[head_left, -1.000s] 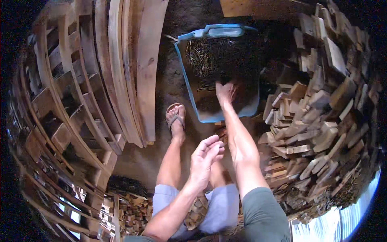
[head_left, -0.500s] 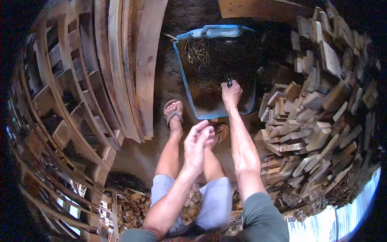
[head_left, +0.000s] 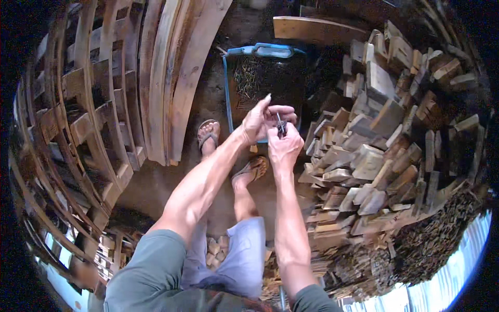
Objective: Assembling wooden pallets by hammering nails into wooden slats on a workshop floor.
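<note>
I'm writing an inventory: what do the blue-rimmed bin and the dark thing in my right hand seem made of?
The bin looks like smooth moulded plastic, judging by its even blue rim. The dark thing in your right hand may be metal, given its thin greyish shaft; its finish is unclear.

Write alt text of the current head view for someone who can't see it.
A person's right hand holds a small dark object, the left hand beside it, near a blue-rimmed bin of thin pieces. Long boards stretch at left; stacked wood at right.

Dark tool [head_left: 281, 130], blue-rimmed tub [head_left: 241, 51], green sleeves [head_left: 150, 260]
</note>
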Demonstrator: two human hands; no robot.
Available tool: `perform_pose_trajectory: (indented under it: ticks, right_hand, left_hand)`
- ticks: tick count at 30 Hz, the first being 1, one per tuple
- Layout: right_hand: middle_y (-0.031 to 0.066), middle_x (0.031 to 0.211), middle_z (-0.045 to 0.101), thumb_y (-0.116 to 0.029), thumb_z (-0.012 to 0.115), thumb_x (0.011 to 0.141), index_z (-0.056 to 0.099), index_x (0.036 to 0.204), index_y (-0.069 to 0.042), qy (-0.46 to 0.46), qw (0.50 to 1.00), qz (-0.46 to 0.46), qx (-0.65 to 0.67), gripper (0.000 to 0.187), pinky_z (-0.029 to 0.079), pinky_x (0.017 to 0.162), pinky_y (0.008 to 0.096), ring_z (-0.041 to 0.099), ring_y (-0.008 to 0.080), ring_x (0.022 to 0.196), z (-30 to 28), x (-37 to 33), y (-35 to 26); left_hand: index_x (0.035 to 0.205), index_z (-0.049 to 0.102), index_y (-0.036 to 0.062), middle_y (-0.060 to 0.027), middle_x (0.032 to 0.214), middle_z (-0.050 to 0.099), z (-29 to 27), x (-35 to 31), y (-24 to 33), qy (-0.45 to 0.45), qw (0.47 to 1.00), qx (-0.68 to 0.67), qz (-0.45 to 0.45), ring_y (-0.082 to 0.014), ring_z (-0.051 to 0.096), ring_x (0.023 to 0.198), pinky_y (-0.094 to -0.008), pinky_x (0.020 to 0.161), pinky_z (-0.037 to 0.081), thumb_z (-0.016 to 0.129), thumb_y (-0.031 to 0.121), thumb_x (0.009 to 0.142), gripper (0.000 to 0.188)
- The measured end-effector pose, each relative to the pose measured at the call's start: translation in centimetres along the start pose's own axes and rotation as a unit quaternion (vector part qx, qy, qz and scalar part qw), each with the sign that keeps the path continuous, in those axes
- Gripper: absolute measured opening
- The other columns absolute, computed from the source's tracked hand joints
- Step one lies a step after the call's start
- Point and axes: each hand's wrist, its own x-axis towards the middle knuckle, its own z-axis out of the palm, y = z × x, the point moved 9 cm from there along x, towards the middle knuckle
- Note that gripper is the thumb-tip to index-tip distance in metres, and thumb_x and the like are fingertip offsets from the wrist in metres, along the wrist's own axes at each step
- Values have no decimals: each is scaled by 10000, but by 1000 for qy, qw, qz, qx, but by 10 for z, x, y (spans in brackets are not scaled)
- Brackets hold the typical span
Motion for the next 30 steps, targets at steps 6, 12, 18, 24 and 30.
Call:
perform_pose_trajectory:
  ticks: [6, 12, 18, 24, 30]
  right_hand:
    - [123, 782, 632, -207, 704, 784, 648, 967, -10, 96, 992, -76, -16, 275, 468, 614, 356, 583, 248, 656, -43, -20, -36]
    - [12, 739, 553, -214, 650, 871, 640, 998, -3, 29, 948, 161, 272, 247, 446, 572, 271, 497, 131, 600, -60, -61, 28]
    - [163, 1006, 602, -516, 448, 925, 449, 1249, 25, -75, 665, 388, 634, 631, 460, 845, 413, 556, 278, 954, -39, -119, 23]
    - [89, 902, 666, -576, 233, 932, 655, 1007, -11, -100, 715, 316, 616, 709, 508, 812, 379, 617, 223, 853, -83, -151, 24]
    - [137, 901, 650, -584, 245, 930, 619, 926, -32, -79, 732, 310, 601, 666, 516, 794, 440, 610, 266, 868, -143, -196, 1]
  left_hand:
    - [1024, 617, -20, -161, 899, 674, 13, 1, -13, 20, 999, -50, -4, -277, 663, 817, -420, 790, 551, 473, 442, 932, 493]
    - [812, 596, 103, -8, 636, 578, 18, -31, -8, 201, 977, -12, 71, -166, 566, 575, -352, 587, 512, 511, 293, 897, 225]
    - [655, 507, 157, 13, 500, 422, 103, -134, -41, 292, 951, 36, 97, -140, 394, 412, -278, 372, 306, 557, 453, 883, 377]
    - [739, 521, 105, -63, 607, 577, 157, -188, -124, 210, 965, -28, 151, -165, 540, 464, -303, 393, 420, 461, 387, 962, 365]
    - [814, 590, 41, -68, 716, 617, 207, -256, -158, 202, 933, 68, 290, -158, 600, 609, -296, 543, 512, 436, 284, 971, 328]
